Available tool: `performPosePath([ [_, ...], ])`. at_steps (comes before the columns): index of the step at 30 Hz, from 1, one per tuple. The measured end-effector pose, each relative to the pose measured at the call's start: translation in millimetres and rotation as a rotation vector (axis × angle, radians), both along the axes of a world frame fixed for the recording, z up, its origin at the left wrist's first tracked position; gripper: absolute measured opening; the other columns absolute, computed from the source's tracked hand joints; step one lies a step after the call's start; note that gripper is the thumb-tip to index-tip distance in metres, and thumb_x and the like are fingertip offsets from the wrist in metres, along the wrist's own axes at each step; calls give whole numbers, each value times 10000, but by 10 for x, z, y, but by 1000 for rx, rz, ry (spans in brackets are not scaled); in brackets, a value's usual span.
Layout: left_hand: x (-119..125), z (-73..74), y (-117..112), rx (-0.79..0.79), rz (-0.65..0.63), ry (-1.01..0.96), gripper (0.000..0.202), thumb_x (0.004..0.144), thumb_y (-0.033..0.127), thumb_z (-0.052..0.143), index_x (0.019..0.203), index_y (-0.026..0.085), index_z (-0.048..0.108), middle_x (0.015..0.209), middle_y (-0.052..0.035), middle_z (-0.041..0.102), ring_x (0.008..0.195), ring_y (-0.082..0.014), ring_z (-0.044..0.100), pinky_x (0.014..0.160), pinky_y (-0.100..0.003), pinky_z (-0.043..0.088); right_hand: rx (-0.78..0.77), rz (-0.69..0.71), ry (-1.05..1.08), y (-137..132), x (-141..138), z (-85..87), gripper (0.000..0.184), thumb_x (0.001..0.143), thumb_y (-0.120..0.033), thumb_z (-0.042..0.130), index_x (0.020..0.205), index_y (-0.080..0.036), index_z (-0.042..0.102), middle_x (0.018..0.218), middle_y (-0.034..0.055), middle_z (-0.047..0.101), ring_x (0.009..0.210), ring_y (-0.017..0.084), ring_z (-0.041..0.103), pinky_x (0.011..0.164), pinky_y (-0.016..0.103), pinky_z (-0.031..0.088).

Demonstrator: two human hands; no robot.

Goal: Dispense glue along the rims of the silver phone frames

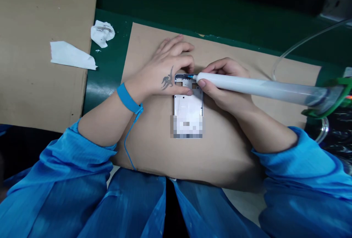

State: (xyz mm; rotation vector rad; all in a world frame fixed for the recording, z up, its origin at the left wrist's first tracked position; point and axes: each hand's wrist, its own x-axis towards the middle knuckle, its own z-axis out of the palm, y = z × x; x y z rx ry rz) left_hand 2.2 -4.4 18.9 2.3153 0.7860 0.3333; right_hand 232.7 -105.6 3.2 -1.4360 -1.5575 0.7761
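The left hand [167, 70] clasped the far end of the phone frame [188, 108] from above, holding it flat at the middle of the cardboard [220, 157]. The right hand [221, 82] was closed around a fat white syringe [255, 88], close behind its tip [194, 77], which sat at the frame's far edge — the step in hand, working along that edge. The syringe lay crosswise to the frame, tip pointing left — the frame's long axis ran toward the person.
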Motion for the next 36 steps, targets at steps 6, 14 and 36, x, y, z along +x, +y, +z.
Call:
performPosePath([
  [6, -8, -14, 5, 2, -15, -41, 453, 796, 644, 977, 1117, 362, 827, 1662, -4, 632, 1779, -426, 284, 1520, -634, 197, -2, 15, 10, 9, 20, -17, 296, 912, -515, 901, 1029, -293, 743, 986, 60, 767, 870, 265, 747, 826, 471, 695],
  [14, 0, 4, 4, 50, -18, 22, 507, 810, 707, 937, 1165, 366, 819, 1694, -17, 610, 1782, -418, 281, 1518, -632, 205, -7, 16, 47, 14, 0, -12, 331, 905, -564, 909, 1008, -308, 727, 966, 60, 759, 840, 272, 723, 764, 451, 632],
  [36, -12, -39, 41, 69, -32, 32, 536, 821, 825, 824, 1173, 421, 807, 1689, 45, 602, 1782, -374, 289, 1533, -602, 232, 25, -17, -12, 9, -24, 42, 365, 874, -655, 907, 887, -332, 737, 870, 42, 809, 716, 239, 717, 620, 428, 648],
])
